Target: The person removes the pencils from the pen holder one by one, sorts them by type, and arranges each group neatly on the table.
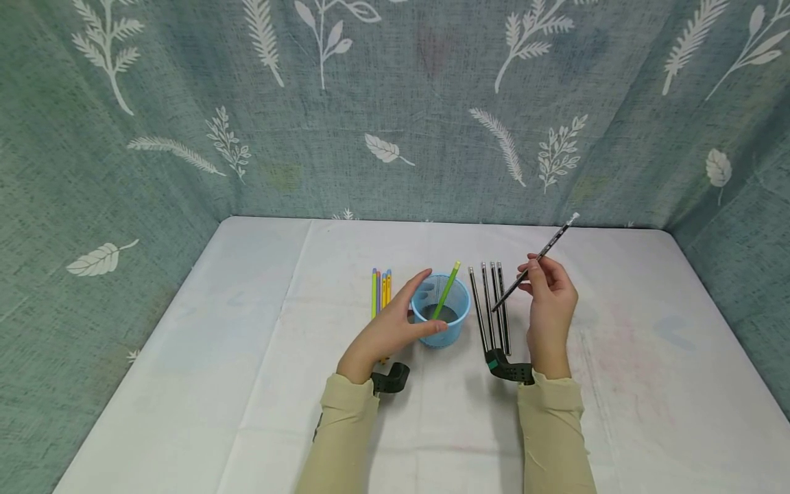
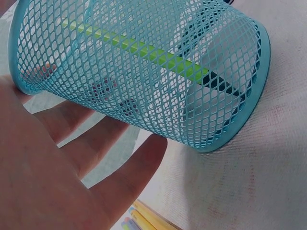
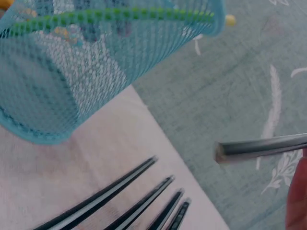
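A light-blue mesh pencil cup (image 1: pixel 455 332) stands upright in the middle, with a green pencil (image 1: pixel 447 291) leaning inside it. My left hand (image 1: pixel 389 329) holds the cup from the left, its thumb at the near rim and fingers along the far side. In the left wrist view the fingers lie against the mesh. Right of the cup, my right hand (image 1: pixel 551 309) pinches a black patterned pencil (image 1: pixel 555 239) between thumb and fingers. It is tilted, its lower end toward the cup. That blunt end of the held pencil (image 3: pixel 240 149) shows in the right wrist view, apart from the cup.
Several black pencils (image 1: pixel 478 309) lie side by side between the cup and my right hand. Left of the cup are several coloured pencils (image 1: pixel 374 291), partly hidden by my left hand. A white cloth covers the table (image 1: pixel 259 384); a leaf-patterned curtain (image 1: pixel 395 178) closes off its back.
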Motion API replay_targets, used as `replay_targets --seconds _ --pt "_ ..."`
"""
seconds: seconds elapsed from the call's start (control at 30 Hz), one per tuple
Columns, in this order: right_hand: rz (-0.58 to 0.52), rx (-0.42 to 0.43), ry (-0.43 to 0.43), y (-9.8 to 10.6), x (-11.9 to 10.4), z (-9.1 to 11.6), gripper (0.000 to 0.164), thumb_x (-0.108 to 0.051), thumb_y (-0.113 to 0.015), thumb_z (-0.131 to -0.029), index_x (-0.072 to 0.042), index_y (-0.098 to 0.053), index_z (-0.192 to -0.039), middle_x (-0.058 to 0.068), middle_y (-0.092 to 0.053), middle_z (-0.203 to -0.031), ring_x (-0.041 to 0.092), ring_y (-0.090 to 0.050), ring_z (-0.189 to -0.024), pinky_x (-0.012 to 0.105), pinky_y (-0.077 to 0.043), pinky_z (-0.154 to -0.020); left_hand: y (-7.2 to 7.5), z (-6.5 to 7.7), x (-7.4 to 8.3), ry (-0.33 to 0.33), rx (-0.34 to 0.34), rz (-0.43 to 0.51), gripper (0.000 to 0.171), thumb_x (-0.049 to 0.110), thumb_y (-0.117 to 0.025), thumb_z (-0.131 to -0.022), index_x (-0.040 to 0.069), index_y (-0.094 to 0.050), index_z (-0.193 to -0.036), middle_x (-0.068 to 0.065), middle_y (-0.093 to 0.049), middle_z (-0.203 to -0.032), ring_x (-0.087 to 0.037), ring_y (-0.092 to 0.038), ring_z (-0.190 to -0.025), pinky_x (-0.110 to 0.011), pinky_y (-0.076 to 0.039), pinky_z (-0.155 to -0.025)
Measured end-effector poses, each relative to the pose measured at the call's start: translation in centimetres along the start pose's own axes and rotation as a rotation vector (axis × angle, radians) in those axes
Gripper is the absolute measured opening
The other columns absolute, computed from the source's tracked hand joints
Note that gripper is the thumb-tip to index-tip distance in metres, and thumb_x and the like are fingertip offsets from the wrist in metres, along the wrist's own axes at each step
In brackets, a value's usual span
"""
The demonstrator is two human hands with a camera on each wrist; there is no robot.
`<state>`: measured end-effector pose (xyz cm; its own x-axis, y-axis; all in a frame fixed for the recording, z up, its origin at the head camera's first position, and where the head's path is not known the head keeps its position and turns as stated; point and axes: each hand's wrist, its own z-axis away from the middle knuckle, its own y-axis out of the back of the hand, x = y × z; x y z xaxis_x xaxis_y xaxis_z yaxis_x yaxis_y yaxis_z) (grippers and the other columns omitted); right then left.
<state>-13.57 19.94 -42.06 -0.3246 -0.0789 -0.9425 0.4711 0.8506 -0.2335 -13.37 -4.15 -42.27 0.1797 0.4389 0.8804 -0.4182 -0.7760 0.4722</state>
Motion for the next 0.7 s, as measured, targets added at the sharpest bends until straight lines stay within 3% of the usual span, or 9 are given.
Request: replay_targets --seconds 0.17,0.27,0.7 --pt "0.085 -0.04 -0.007 1.5 5.2 -1.9 0.034 -0.033 -0.062 -0.083 -0.008 -0.063 -0.106 0.015 -0.061 -0.102 0.021 -0.057 -0.084 0.021 -0.047 -0.063 0.0 0.0 0.0 -0.001 -0.001 0.004 0.085 0.058 -0.066 -0.068 0.053 -0.012 -0.133 0.014 -0.018 -0.143 -0.019 -0.037 -0.121 -0.04 -0.038 -0.091" --pt "0.169 -0.042 -0.011 1.9 7.1 -2.4 0.035 -0.039 -0.061 -0.083 -0.012 -0.063 -0.105 0.015 -0.061 -0.103 0.021 -0.057 -0.085 0.021 -0.047 -0.062 0.0 0.0 0.0 0.003 -0.001 0.001 0.085 0.058 -0.066 -0.068 0.053 -0.012 -0.133 0.014 -0.017 -0.143 -0.02 -0.036 -0.121 -0.041 -0.038 -0.091" --pt "0.466 -0.102 -0.054 2.0 7.4 -1.7 0.037 -0.049 -0.057 -0.082 -0.024 -0.062 -0.109 -0.003 -0.063 -0.09 0.011 -0.056 -0.077 0.024 -0.047 -0.056 0.0 0.0 0.2 0.016 -0.002 -0.004 0.084 0.058 -0.066 -0.068 0.054 -0.012 -0.133 0.014 -0.018 -0.143 -0.02 -0.036 -0.121 -0.041 -0.037 -0.092"
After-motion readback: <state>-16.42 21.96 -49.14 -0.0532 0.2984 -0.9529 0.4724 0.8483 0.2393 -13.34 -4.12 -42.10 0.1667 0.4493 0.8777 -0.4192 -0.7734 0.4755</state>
